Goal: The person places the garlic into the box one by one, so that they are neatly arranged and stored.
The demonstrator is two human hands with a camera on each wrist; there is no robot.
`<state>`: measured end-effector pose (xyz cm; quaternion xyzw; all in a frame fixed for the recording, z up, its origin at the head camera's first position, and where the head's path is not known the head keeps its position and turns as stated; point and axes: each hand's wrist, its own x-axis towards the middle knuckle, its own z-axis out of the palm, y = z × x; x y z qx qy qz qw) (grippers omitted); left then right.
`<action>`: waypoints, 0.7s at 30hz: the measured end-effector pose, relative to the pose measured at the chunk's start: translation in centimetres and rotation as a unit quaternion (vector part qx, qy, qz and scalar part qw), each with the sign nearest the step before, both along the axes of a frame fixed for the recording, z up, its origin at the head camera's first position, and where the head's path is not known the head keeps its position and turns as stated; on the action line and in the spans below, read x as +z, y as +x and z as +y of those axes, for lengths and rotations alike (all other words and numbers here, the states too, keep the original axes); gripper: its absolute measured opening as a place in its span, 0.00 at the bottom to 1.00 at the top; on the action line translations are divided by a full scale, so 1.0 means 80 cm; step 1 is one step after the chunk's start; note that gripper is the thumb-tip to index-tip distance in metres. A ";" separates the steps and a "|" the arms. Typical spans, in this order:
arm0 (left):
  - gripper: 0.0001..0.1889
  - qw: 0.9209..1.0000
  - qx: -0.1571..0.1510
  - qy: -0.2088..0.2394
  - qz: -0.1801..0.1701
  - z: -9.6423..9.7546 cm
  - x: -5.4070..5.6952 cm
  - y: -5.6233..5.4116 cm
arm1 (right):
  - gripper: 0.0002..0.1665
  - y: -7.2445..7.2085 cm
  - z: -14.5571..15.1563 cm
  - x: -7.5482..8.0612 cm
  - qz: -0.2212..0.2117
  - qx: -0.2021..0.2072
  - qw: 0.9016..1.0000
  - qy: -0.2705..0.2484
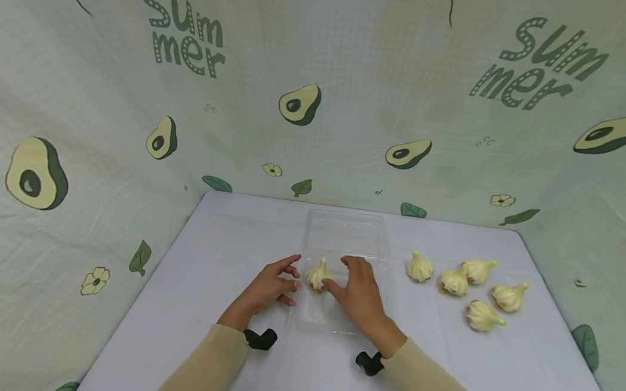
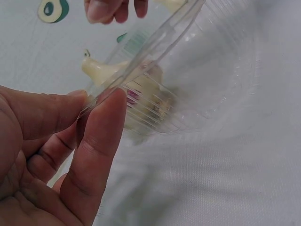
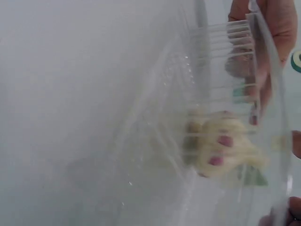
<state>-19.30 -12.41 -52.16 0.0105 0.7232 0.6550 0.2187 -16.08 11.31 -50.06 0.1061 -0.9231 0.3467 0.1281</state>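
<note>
A clear plastic clamshell container lies with its lid folded back toward the far edge. One garlic bulb sits inside against the left wall, seen through the ribbed plastic in the left wrist view. My left hand pinches the container's left rim between thumb and index finger, clearest in the left wrist view. Over the container, my right hand has its fingers loosely bent and parted, the thumb near the bulb. The left wrist view shows a gap between those fingers and the bulb; the right wrist view is blurred.
To the right of the container, several more garlic bulbs lie on the white table: one bulb nearest it, a touching pair, and two farther right, including one bulb. A printed cloth walls the back and sides.
</note>
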 end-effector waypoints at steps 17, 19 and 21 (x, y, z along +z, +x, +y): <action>0.39 1.000 -0.011 0.011 0.011 0.000 0.000 0.001 | 0.42 0.036 0.133 0.015 0.133 -0.111 0.985 -0.017; 0.39 1.000 -0.013 0.012 0.012 0.000 0.001 0.001 | 0.43 0.043 0.152 0.012 0.134 -0.132 0.982 -0.017; 0.39 1.000 -0.013 0.012 0.012 0.000 0.001 0.001 | 0.43 0.051 0.172 0.012 0.121 -0.155 0.980 -0.013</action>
